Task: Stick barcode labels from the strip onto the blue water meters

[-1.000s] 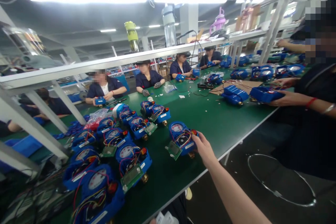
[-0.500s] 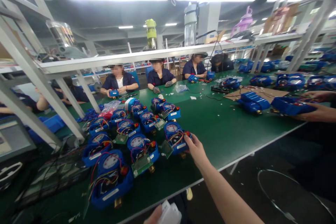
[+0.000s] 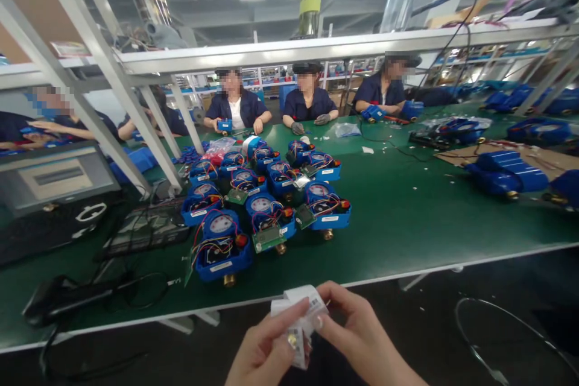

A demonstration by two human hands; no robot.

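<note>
My left hand [image 3: 265,350] and my right hand [image 3: 357,332] meet below the table's front edge, both pinching a small white strip of barcode labels [image 3: 299,307]. On the green table [image 3: 398,223] in front of them stand several open blue water meters with coloured wires and small green circuit boards. The nearest ones are a meter at the front [image 3: 221,247], one behind it [image 3: 269,220] and one to the right [image 3: 323,208]. Neither hand touches a meter.
A grey device [image 3: 54,178], a black keyboard-like tray [image 3: 145,229] and a black handheld scanner [image 3: 54,298] with cable lie at the left. A metal shelf [image 3: 316,48] with bottles spans the table. Several people in dark uniforms sit opposite. More blue meters [image 3: 506,172] lie at the right.
My right hand let go of the rightmost meter and pulled back below the table edge to join my left hand on the label strip. The view swung left and down.
</note>
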